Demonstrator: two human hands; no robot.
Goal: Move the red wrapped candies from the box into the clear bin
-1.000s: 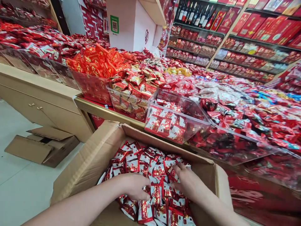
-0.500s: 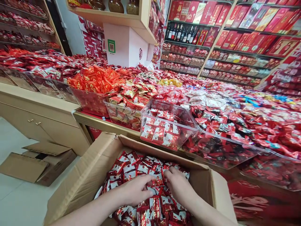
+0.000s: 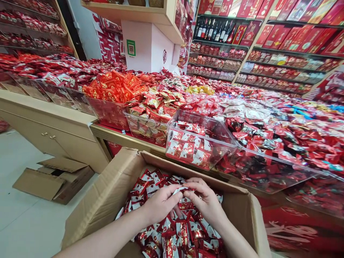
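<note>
A cardboard box (image 3: 94,200) in front of me holds a heap of red and white wrapped candies (image 3: 172,236). Over the heap, my left hand (image 3: 162,204) and my right hand (image 3: 202,197) meet fingertip to fingertip. Between them is a wrapped candy (image 3: 180,190), its pale wrapper partly hidden by the fingers; both hands are closed on it. Just beyond the box stands a clear plastic bin (image 3: 228,141), where similar candy packets (image 3: 186,150) lie in neat rows against its front wall.
Clear bins of orange packets (image 3: 114,87), durian-labelled candies (image 3: 153,118) and dark red candies (image 3: 258,143) line the counter. An opened carton (image 3: 53,179) lies on the floor at left. A white pillar (image 3: 139,46) rises behind, with an overhanging shelf (image 3: 134,14). Stocked shelves (image 3: 228,48) cover the back wall.
My hands have come together from apart in the heap, and a candy is now between their fingertips. The view has shifted slightly, so the surroundings sit further right.
</note>
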